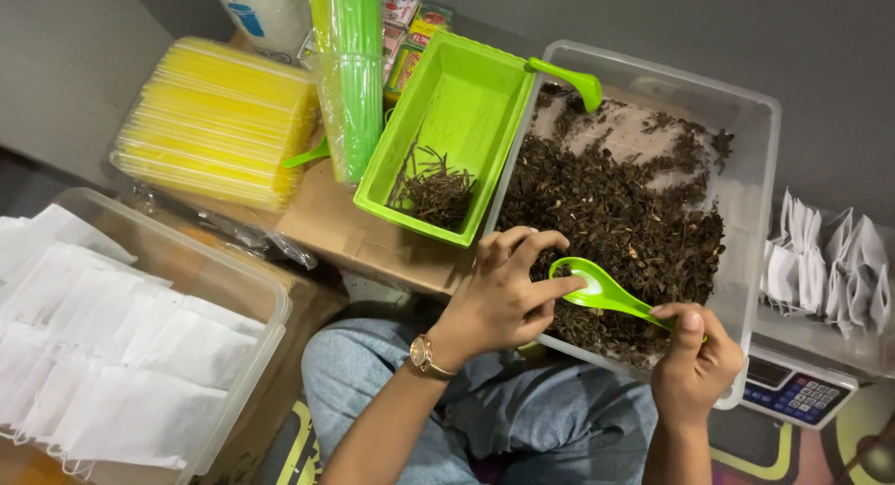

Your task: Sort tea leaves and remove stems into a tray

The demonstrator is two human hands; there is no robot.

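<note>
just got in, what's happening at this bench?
A seated person holds a green plastic spoon over a clear bin of dark dried leaves. The right hand grips the handle; the left hand touches the bowl with a fingertip. A green tray beside it holds a few twigs.

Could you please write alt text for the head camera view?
A person's right hand holds a green spoon by its handle over a clear tub of dark dried leaves, while the left hand fingers its bowl. A green tray sits beside it.
</note>
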